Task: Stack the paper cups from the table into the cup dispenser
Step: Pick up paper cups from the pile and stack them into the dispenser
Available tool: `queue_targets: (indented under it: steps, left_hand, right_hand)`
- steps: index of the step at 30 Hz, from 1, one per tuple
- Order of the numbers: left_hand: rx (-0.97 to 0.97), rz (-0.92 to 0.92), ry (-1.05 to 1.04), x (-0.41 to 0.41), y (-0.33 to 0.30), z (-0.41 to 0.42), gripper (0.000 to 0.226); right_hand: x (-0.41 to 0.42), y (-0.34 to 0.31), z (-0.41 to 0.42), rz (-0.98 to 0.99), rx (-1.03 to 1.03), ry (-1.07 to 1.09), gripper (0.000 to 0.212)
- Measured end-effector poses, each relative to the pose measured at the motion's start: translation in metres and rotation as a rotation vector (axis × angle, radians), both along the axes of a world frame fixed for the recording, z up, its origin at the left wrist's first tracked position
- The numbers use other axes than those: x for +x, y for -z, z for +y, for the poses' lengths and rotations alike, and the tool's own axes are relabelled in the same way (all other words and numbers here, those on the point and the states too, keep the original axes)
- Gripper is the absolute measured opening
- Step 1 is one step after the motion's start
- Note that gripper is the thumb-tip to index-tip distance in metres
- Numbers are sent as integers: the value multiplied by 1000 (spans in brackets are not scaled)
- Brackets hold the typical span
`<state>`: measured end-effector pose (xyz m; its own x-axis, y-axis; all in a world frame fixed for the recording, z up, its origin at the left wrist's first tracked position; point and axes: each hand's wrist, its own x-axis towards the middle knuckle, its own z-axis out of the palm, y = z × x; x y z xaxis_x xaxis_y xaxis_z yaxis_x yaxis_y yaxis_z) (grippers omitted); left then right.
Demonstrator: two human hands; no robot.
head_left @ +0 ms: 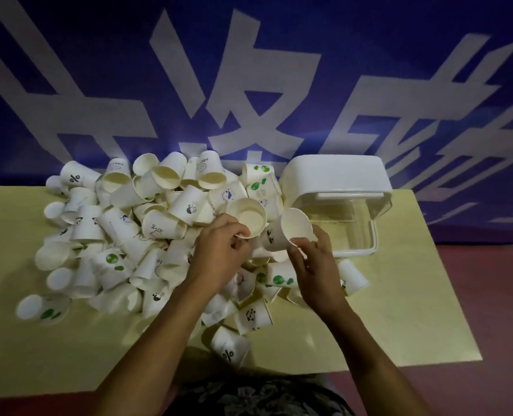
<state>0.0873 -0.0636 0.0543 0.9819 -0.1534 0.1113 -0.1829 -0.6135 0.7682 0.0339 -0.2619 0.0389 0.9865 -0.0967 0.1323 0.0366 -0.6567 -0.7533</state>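
A blue banner with large white characters hangs behind, possibly a wall covering.

A black "%" sign stands on two paper cups; other prints are unreadable

Cup pile covers left + centre of table, back to the banner wall. Dispenser at right rear on table, just right of pile, touching it. Both hands over pile's right side: left hand w/ one cup, right hand w/ another cup, just in front-left of dispenser. Stray cup near front edge.
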Motion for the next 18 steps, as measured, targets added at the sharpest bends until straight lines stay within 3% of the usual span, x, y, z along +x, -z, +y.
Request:
queue_targets:
  steps: [3, 6, 11, 18]
  left_hand:
    - [30, -2, 87, -1, -1, -29, 13]
    - [88, -58, 99, 0, -1, -64, 13]
    - [143, -131, 89, 4, 6, -131, 13]
    - [194, 13, 75, 17, 54, -217, 19]
  right_hand:
    - [-6, 10, -30, -66, -259, 164, 22]
    - [-9, 16, -69, -156, -462, 272, 10]
    - [-9, 25, -138, -64, -306, 239, 2]
    - [23, 60, -218, 75, -339, 63, 13]
